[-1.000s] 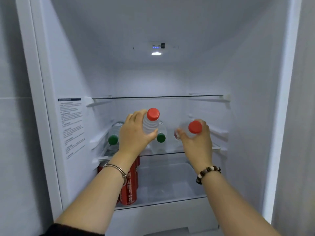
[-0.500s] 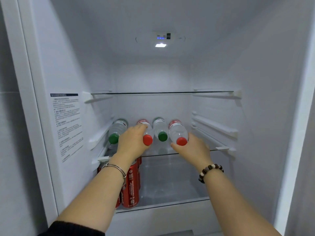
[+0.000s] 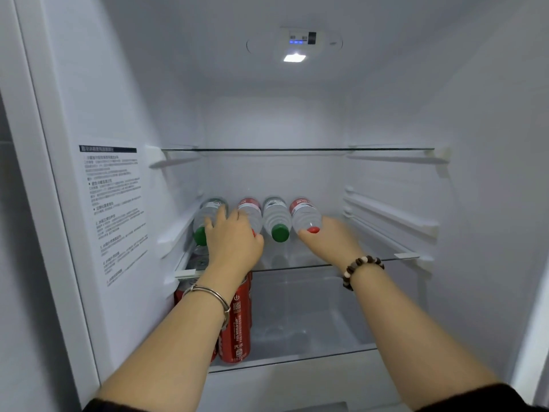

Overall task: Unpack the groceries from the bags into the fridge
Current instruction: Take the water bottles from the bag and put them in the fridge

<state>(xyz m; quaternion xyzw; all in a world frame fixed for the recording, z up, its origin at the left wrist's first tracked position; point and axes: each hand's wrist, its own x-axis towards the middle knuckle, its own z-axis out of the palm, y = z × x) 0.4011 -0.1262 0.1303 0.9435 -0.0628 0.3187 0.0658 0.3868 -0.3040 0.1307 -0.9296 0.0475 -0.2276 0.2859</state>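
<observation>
Four clear water bottles lie side by side on the fridge's middle glass shelf (image 3: pixel 374 257), caps toward me. From the left: a green-capped bottle (image 3: pixel 208 211), a red-labelled bottle (image 3: pixel 251 208), a second green-capped bottle (image 3: pixel 277 217) and a red-capped bottle (image 3: pixel 306 214). My left hand (image 3: pixel 234 242) lies flat over the red-labelled bottle's cap end, its spread fingers touching the leftmost bottle. My right hand (image 3: pixel 332 242) cups the cap end of the red-capped bottle from below and from the right; its fingers are partly hidden.
Red cola cans (image 3: pixel 237 328) stand at the left of the shelf below. An upper glass shelf (image 3: pixel 297 149) spans the fridge above the bottles. Shelf rails (image 3: pixel 389 215) line the right wall. A printed label (image 3: pixel 116 209) is on the left wall.
Both hands brought the red-capped bottles down from the air and laid them on the middle shelf, then pushed them further in. My left hand's fingers have spread out.
</observation>
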